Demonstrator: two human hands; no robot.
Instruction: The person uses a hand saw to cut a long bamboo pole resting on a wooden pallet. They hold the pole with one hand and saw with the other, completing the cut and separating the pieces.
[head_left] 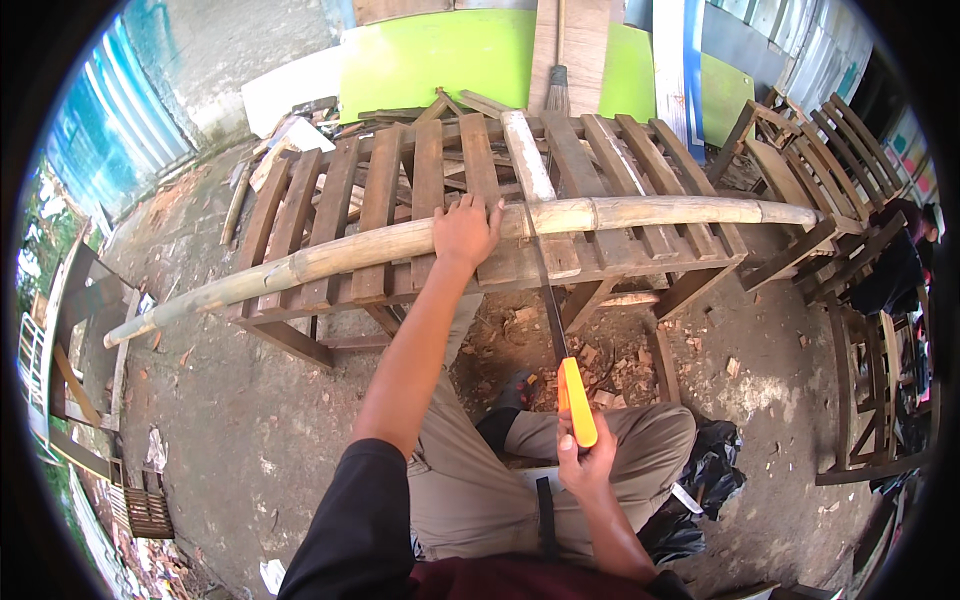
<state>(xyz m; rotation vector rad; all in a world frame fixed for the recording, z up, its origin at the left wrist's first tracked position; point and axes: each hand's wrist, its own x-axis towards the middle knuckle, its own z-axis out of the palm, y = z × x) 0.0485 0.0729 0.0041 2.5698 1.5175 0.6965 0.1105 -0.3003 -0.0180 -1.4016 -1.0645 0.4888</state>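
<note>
A long pale bamboo pole point(350, 249) lies across a slatted wooden bench point(427, 170), both of its ends reaching past the slats. My left hand point(467, 232) grips the pole from above near its middle, fingers over the far side. In my right hand point(588, 463), close to my knee, is the yellow handle of a hand saw point(577, 402). Its dark, narrow blade point(550, 300) points away from me and meets the pole just right of my left hand. Whether the teeth have cut in is too small to tell.
Wood chips point(600, 372) litter the ground under the bench. A black plastic bag point(712, 465) lies by my right knee. Wooden chairs point(800, 170) crowd the right side, with a person in dark clothes point(888, 262) beyond. A broom point(558, 88) leans behind the bench, near green panels point(440, 65).
</note>
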